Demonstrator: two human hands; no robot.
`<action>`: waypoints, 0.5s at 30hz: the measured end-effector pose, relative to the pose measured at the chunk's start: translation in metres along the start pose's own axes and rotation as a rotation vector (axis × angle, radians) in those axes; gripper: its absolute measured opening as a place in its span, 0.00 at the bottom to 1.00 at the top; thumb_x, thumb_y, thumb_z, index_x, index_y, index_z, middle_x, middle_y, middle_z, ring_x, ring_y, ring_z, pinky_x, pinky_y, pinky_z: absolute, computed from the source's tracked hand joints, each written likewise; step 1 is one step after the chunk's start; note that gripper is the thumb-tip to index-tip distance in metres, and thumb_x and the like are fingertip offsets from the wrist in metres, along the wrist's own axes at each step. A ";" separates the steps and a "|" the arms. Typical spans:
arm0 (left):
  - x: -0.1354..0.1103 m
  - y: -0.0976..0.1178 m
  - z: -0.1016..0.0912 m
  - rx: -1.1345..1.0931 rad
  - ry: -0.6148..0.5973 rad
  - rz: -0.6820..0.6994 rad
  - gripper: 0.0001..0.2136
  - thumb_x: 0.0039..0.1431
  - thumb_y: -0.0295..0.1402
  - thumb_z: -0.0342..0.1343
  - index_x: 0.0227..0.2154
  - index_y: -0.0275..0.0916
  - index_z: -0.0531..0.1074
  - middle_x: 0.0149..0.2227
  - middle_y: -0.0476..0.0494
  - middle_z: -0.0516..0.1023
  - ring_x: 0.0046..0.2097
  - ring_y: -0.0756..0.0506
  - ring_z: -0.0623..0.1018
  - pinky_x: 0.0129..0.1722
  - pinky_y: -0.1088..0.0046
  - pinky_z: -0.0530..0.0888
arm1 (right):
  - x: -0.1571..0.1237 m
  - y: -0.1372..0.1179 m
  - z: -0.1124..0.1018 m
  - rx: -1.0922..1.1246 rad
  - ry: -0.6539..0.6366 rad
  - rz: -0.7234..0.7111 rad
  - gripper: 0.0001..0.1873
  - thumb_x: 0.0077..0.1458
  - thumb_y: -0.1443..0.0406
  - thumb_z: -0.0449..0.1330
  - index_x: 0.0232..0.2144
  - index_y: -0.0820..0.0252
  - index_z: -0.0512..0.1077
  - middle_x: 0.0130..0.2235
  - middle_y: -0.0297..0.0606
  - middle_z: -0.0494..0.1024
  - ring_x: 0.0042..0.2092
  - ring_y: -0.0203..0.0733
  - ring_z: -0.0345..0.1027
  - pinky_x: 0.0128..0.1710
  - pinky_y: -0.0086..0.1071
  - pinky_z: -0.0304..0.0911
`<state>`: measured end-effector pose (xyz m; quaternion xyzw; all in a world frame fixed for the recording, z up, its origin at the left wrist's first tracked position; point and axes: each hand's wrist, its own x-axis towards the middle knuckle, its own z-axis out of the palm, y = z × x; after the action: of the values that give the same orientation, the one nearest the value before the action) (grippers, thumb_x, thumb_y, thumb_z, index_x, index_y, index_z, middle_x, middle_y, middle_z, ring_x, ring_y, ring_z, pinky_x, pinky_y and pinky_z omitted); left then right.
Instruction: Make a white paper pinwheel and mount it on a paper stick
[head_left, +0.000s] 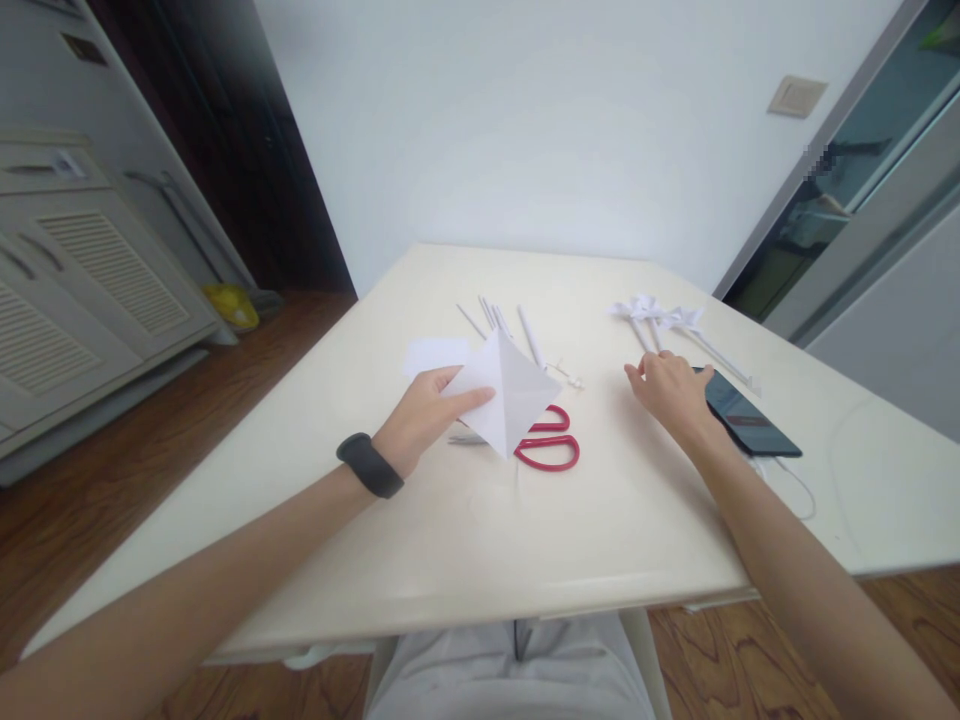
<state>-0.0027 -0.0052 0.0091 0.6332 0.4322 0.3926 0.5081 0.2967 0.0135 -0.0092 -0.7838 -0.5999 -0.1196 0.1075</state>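
Note:
My left hand (431, 415) is closed on a sheet of white paper (517, 385) with a crease down it, the thumb lying on top. Under and behind the paper lie scissors (551, 455) with red handles, their blades partly covered. Another white sheet (435, 353) rests flat beyond the hand. My right hand (670, 388) is palm down with its fingers apart, at the near ends of two white pinwheels (645, 310). A third white pinwheel (686, 320) lies to their right. Next to the right wrist is a dark phone (750, 412).
Several thin white sticks (495, 315) and a thicker white paper tube (531, 335) lie mid-table. Small pale bits (574, 380) sit near the tube. A white cable (802, 490) loops by the phone. The white wall (525, 130) borders the table's far edge.

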 end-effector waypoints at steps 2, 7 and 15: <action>0.000 0.000 0.000 -0.006 -0.011 -0.008 0.15 0.48 0.41 0.57 0.35 0.35 0.72 0.35 0.43 0.76 0.40 0.41 0.75 0.38 0.66 0.70 | 0.000 0.002 0.001 -0.049 -0.058 0.022 0.17 0.59 0.59 0.49 0.35 0.67 0.70 0.41 0.48 0.72 0.43 0.52 0.66 0.45 0.57 0.53; -0.001 0.000 0.001 -0.008 -0.023 -0.018 0.15 0.49 0.41 0.57 0.35 0.36 0.72 0.36 0.42 0.76 0.40 0.40 0.75 0.40 0.64 0.70 | 0.001 -0.001 0.002 -0.128 -0.147 0.034 0.15 0.58 0.59 0.53 0.42 0.64 0.68 0.44 0.41 0.71 0.45 0.43 0.66 0.46 0.44 0.61; 0.000 0.001 0.001 0.014 -0.024 -0.019 0.14 0.49 0.42 0.57 0.33 0.36 0.71 0.34 0.44 0.75 0.41 0.40 0.75 0.41 0.64 0.69 | 0.000 0.001 0.003 -0.045 -0.123 0.035 0.14 0.57 0.60 0.53 0.41 0.65 0.68 0.44 0.41 0.71 0.46 0.44 0.65 0.47 0.46 0.60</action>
<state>-0.0017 -0.0053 0.0095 0.6372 0.4350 0.3769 0.5125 0.2976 0.0144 -0.0121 -0.8023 -0.5887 -0.0826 0.0551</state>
